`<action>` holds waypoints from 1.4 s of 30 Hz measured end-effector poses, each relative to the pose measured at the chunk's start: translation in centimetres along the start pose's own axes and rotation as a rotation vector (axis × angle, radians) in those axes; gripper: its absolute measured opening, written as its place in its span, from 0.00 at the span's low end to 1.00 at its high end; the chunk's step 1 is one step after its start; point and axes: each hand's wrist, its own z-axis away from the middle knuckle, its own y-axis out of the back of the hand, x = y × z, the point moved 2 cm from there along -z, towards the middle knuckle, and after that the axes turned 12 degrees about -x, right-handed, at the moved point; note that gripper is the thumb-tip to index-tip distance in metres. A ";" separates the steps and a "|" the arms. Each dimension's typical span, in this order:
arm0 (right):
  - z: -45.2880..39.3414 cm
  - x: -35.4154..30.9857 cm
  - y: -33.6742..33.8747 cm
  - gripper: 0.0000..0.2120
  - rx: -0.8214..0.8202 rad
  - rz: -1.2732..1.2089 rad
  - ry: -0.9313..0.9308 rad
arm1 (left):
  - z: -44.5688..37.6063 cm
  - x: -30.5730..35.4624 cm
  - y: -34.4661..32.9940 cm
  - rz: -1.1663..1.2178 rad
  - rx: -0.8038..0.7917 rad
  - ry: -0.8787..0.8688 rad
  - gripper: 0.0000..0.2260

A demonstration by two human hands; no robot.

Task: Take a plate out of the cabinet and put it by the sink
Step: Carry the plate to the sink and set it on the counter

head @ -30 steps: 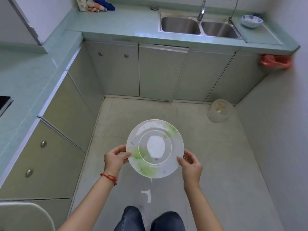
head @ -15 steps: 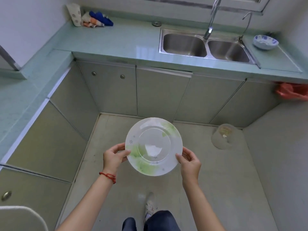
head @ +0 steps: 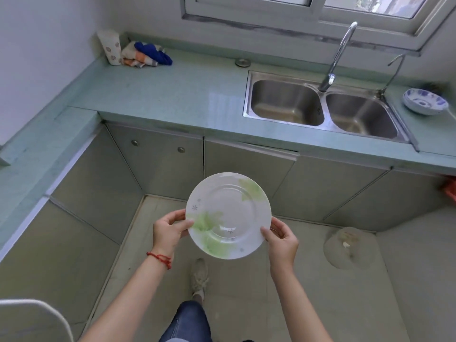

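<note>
Plate [head: 229, 215] white with green leaf prints and small flower marks, held face up over the floor [head: 246, 280], in front of the lower cabinets [head: 246, 178] and well short of the countertop [head: 172, 95]. Left hand [head: 167, 233] pinching the plate's left rim, thumb on top, fingers curled beneath. Right hand [head: 281, 240] pinching the right rim the same way, thumb lying on the upper face. Red string bracelet [head: 160, 259] on the left wrist. Double steel sink [head: 320, 107] set into the pale green countertop beyond, tall curved faucet [head: 338, 55] above its divider. Blue-and-white bowl [head: 424, 101] on the counter just right of the sink. Folded cloths [head: 145, 54] and patterned cup [head: 111, 46] in the far left corner. Clear plastic container [head: 350, 245] on the floor to the right. Light sneaker [head: 199, 277] and jeans-clad leg [head: 187, 322] below the plate.
</note>
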 end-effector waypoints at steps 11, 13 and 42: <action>-16.9 -4.5 -9.8 0.14 0.012 0.015 0.004 | -18.3 9.3 -0.6 -0.024 -0.020 -0.032 0.12; -19.2 -5.3 -11.1 0.13 0.022 0.015 0.010 | -20.6 10.6 -0.8 -0.029 -0.018 -0.030 0.12; -48.0 -8.7 -24.0 0.12 -0.089 0.152 -0.122 | -48.0 19.4 -1.6 -0.105 0.157 0.058 0.12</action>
